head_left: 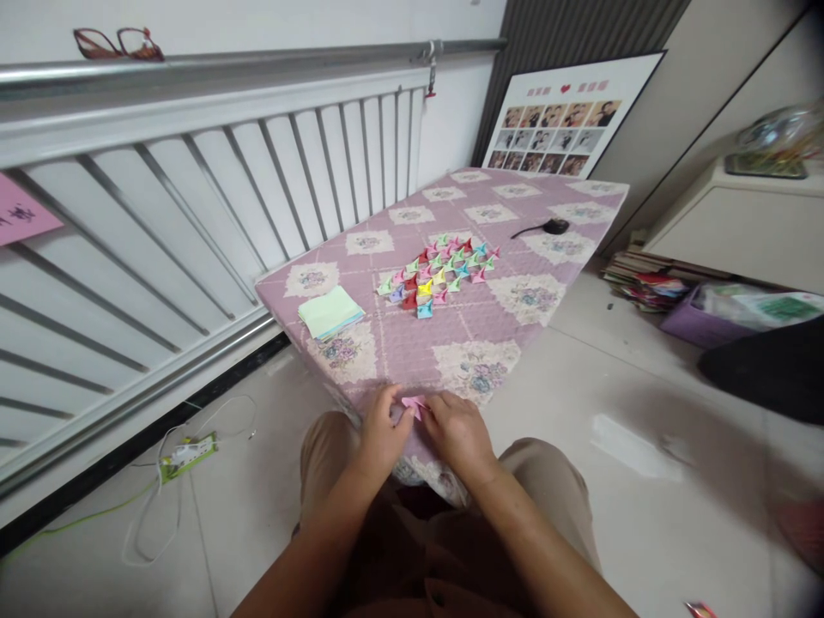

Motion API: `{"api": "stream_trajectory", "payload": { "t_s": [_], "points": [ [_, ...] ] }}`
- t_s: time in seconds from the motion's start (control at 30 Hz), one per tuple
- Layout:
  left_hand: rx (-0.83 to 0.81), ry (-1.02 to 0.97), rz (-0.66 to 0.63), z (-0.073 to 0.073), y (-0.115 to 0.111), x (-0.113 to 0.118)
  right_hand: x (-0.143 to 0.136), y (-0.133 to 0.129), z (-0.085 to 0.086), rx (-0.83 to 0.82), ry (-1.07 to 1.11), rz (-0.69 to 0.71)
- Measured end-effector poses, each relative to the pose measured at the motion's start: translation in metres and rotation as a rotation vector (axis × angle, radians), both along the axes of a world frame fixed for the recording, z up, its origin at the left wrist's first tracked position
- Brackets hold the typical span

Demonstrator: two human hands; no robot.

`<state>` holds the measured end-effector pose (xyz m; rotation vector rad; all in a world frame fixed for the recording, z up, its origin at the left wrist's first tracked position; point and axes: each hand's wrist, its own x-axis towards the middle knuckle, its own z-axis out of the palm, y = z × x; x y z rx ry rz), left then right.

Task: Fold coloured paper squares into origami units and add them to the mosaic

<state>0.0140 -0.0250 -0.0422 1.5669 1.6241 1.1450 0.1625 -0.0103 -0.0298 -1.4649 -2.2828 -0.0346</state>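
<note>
Between my two hands, at the near edge of the table, is a small folded pink paper [414, 403] with pointed corners. My left hand [384, 429] pinches its left side with thumb and fingertips. On the other side my right hand [456, 429] grips it, its fingers curled over and hiding part of the paper. Farther up the table stand rows of small folded paper pieces [425, 289] in red, pink, green, blue, yellow and purple. To their left lies a stack of square paper sheets [331, 312], pale green on top with blue below.
A floral cloth covers the table [412, 343]; a black object with a cord [554, 227] lies at its far right. A white radiator [257, 172] runs along the left. On the floor are a power strip [189, 455] with cables and a purple box [701, 318].
</note>
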Motion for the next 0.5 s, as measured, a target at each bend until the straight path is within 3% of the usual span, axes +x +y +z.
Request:
{"api": "stream_trajectory", "payload": {
  "t_s": [0.1,0.27,0.37,0.5],
  "points": [
    [-0.137,-0.305,-0.010,0.003,-0.004,0.012,-0.002,-0.004,0.003,0.063,0.074,0.023],
    [-0.181,-0.633,0.021,0.004,-0.007,0.027,-0.005,-0.009,0.006,0.141,0.100,0.020],
    [-0.192,-0.646,-0.001,0.005,-0.007,0.032,-0.004,-0.009,0.007,0.147,0.090,0.011],
    [-0.113,-0.397,-0.042,0.012,-0.009,0.034,0.000,-0.008,0.009,0.114,0.096,0.012]
  ]
}}
